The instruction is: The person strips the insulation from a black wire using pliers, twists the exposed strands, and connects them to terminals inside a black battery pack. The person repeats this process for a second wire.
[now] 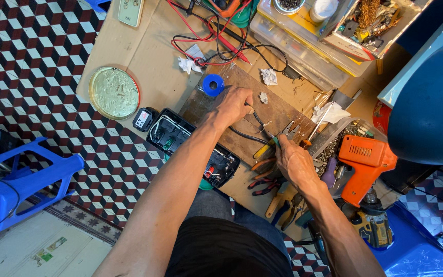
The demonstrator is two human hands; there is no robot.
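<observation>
Down on the scuffed brown wooden board (283, 110), the left hand (233, 104) is closed, pinching a thin black wire (256, 119) against the wood, while the right hand (294, 161) is clamped round yellow-and-green-handled pliers (275, 142) biting that wire; a blue tape roll (213, 84) sits just beyond the left hand, an orange soldering gun (363, 163) lies right of the right hand

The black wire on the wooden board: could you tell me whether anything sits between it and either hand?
Nothing visible does. The left hand pinches the black wire and the right hand meets it with pliers above the wooden board.
</observation>
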